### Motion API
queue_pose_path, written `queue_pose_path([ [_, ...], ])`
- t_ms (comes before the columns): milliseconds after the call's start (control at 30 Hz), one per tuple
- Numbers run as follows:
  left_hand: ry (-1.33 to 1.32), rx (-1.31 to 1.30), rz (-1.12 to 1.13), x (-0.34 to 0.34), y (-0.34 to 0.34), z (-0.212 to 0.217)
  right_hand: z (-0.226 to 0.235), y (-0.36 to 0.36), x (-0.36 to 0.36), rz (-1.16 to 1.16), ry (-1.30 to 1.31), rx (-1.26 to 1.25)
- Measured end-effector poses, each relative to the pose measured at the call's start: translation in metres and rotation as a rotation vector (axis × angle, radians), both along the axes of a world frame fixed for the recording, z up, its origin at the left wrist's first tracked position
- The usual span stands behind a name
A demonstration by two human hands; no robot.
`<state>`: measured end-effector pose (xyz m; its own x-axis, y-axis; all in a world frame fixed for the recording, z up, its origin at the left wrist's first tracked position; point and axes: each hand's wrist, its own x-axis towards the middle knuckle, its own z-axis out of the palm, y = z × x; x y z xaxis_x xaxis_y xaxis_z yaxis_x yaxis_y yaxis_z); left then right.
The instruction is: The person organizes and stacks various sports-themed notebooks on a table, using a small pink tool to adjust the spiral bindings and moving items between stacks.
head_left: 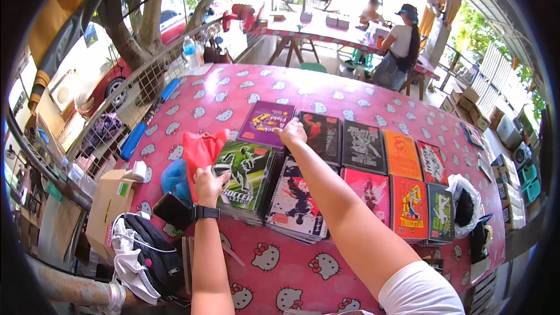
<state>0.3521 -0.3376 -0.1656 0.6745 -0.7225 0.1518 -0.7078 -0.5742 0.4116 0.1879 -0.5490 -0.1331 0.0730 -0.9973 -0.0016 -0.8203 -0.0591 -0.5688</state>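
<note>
My left hand (210,185) rests at the left edge of a stack of green-and-black spiral notebooks (245,174) with a soccer player on the cover. Its fingers are apart; the thumb lies by the notebook edge, beside a red plastic bag (198,150). Farther off, my right hand (291,133) has thumb and fingers at the right edge of a purple spiral notebook (265,122), closed on that edge. Right of it lies a black notebook with a red figure (319,134). Below my right hand sits a white-covered notebook stack (296,204), partly hidden by my forearm.
More notebooks, grey (364,147), orange (402,153) and pink (367,189), fill rows to the right. A phone (173,210), blue plastic (175,178), a cardboard box (111,204) and a dark bag (154,251) lie left. Two people sit or stand at a far table (326,34).
</note>
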Motion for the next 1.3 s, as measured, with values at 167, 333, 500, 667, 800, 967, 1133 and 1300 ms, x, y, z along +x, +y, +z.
queue_pose_path([
  [167, -0.199, -0.225, -0.009, -0.014, 0.007, 0.029, 0.007, -0.026, -0.007, 0.005, -0.182, 0.287],
  [333, 0.294, -0.591, -0.045, -0.041, 0.091, 0.084, 0.059, 0.011, -0.09, 0.337, -0.685, -0.085],
  [500, 0.943, -1.024, -0.23, -0.093, 0.179, 0.062, 0.145, 0.15, -0.358, 0.571, -1.217, -0.188],
  [667, 1.479, -0.878, -0.385, -0.219, 0.186, 0.051, 0.153, 0.307, -0.552, -0.037, -1.105, -0.573],
  [800, 2.015, -0.651, -0.593, -0.329, 0.18, 0.054, 0.111, 0.403, -0.629, -0.062, -1.333, -0.588],
  [967, 2.199, -0.553, -0.64, -0.402, 0.185, 0.068, 0.059, 0.458, -0.665, -0.152, -1.503, -0.53],
  [1133, 2.252, -0.625, -0.672, -0.418, 0.199, 0.054, 0.04, 0.469, -0.668, -0.066, -1.848, -0.47],
  [1300, 2.182, -0.669, -0.693, -0.443, 0.198, 0.082, 0.039, 0.464, -0.683, 0.364, -2.018, -0.445],
])
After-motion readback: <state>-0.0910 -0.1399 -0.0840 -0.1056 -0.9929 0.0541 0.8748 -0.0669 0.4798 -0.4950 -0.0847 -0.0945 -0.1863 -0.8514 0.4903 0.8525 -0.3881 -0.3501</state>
